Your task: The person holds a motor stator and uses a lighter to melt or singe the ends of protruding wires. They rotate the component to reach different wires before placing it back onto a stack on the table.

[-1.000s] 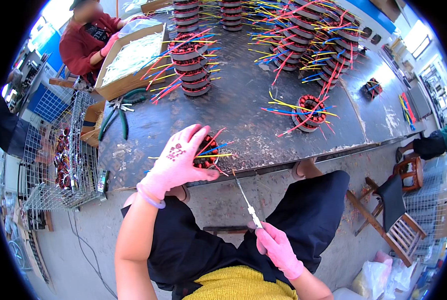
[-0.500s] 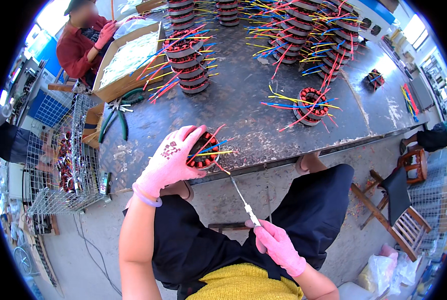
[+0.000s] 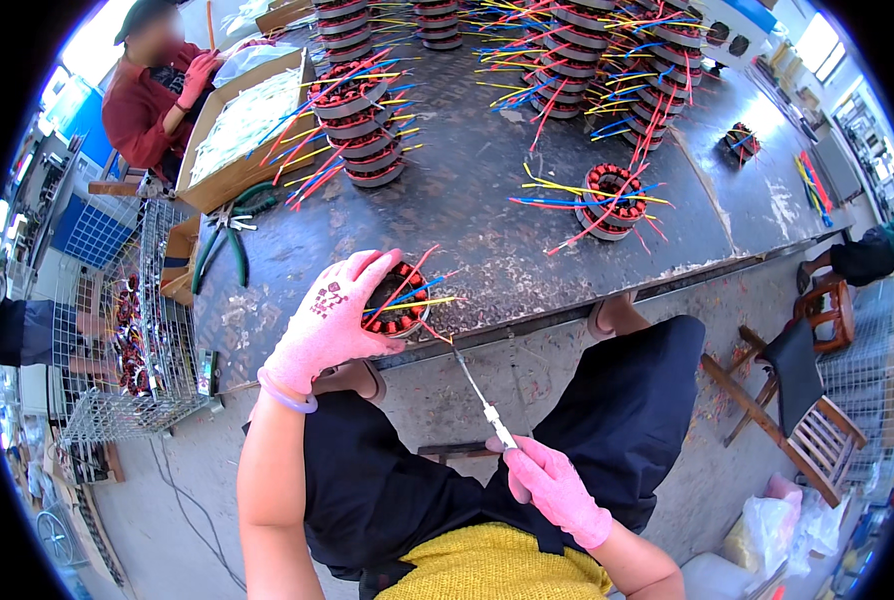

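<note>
My left hand (image 3: 332, 315), in a pink glove, is closed around a wound motor stator (image 3: 403, 322) at the table's near edge. The stator has red coils and red, blue and yellow leads fanning to the right; the hand covers its left side. My right hand (image 3: 559, 492), also gloved in pink, grips a slim tool (image 3: 496, 420) with a white handle and a thin metal shaft, held over my lap. The shaft's tip meets the end of a short red-and-yellow lead (image 3: 437, 334) from the stator; whether they are joined I cannot tell.
Stacks of stators (image 3: 367, 135) stand at the back of the dark table (image 3: 467, 220). A single stator (image 3: 612, 205) sits right of centre. Green-handled pliers (image 3: 229, 235) lie left, beside a cardboard box (image 3: 192, 185). A wire basket (image 3: 162, 330) hangs low left. A co-worker (image 3: 152, 100) sits far left.
The view has shifted slightly, so the table's things appear a little to the left. Both hands keep their grips, and the tool's tip stays at the lead's end.
</note>
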### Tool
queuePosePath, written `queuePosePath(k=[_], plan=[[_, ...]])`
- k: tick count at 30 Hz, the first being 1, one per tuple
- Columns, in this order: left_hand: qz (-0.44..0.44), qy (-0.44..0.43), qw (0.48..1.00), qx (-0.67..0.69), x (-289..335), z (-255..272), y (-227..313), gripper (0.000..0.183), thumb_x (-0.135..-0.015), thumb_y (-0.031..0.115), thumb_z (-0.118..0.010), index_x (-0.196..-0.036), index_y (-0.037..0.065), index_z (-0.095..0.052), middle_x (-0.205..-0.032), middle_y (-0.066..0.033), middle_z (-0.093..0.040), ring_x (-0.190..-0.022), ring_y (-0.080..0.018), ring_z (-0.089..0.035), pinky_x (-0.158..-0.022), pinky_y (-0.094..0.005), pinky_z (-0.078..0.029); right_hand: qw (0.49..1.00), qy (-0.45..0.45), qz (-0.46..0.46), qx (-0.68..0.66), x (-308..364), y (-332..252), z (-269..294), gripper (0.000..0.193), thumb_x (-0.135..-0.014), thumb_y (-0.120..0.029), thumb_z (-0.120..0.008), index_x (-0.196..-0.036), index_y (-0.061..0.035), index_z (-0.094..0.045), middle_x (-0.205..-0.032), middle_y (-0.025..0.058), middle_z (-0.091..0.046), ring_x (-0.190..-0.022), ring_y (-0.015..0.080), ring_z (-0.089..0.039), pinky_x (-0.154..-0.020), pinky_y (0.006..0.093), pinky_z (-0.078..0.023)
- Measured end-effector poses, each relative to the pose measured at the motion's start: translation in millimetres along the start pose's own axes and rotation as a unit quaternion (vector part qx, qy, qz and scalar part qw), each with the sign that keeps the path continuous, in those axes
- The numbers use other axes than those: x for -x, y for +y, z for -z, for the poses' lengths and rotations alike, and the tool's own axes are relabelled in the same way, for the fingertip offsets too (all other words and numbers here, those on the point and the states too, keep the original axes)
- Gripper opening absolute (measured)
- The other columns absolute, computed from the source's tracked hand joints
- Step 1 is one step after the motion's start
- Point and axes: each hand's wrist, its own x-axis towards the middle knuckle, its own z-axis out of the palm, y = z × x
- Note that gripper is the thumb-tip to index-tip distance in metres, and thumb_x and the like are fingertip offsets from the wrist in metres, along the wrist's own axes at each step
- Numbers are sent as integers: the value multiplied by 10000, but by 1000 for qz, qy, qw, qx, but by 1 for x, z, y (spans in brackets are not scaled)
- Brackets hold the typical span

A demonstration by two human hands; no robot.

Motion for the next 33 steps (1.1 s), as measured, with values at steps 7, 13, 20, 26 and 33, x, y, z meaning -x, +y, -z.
queuePosePath(k=[7, 13, 20, 26, 33], plan=[[-1, -5, 1000, 2, -1, 1, 0, 1000, -567, 225, -902, -1458, 76, -475, -1391, -158, -517, -1290, -369, -504, -1101, -435, -409, 1000, -1, -4, 18, -2, 1, -1, 380, -1062, -256, -497, -1323, 2, -592, -696, -35, -473, -615, 64, -454, -576, 240, -380], [2, -7, 1000, 3, 0, 2, 0, 995, -568, 227, -900, -1455, 73, -477, -1387, -160, -517, -1284, -371, -508, -1098, -435, -410, 1000, 2, -11, -18, 1, -3, -4, 379, -1066, -217, -503, -1344, 32, -573, -720, -63, -452, -625, 44, -421, -570, 210, -325], [-2, -3, 1000, 0, -2, 1, 2, 991, -564, 210, -904, -1448, 62, -481, -1377, -167, -524, -1269, -371, -515, -1086, -435, -418, 1000, 5, 2, -3, -2, 4, -2, 370, -1065, -231, -496, -1329, 13, -586, -699, -43, -469, -610, 57, -442, -574, 232, -364], [-2, -1, 1000, 2, -1, 1, 2, 965, -583, 291, -885, -1435, 75, -486, -1350, -156, -540, -1256, -367, -520, -1083, -440, -404, 1000, 4, 9, 2, -1, 4, 0, 382, -1065, -234, -492, -1338, 20, -577, -713, -44, -485, -617, 49, -442, -572, 223, -356], [6, -8, 1000, 3, -2, 1, 4, 972, -586, 297, -886, -1441, 74, -481, -1373, -165, -528, -1264, -375, -515, -1092, -442, -398, 999, -2, 23, 43, -3, 5, 2, 378, -1068, -252, -478, -1323, 6, -586, -680, -19, -493, -588, 72, -466, -565, 257, -396]])
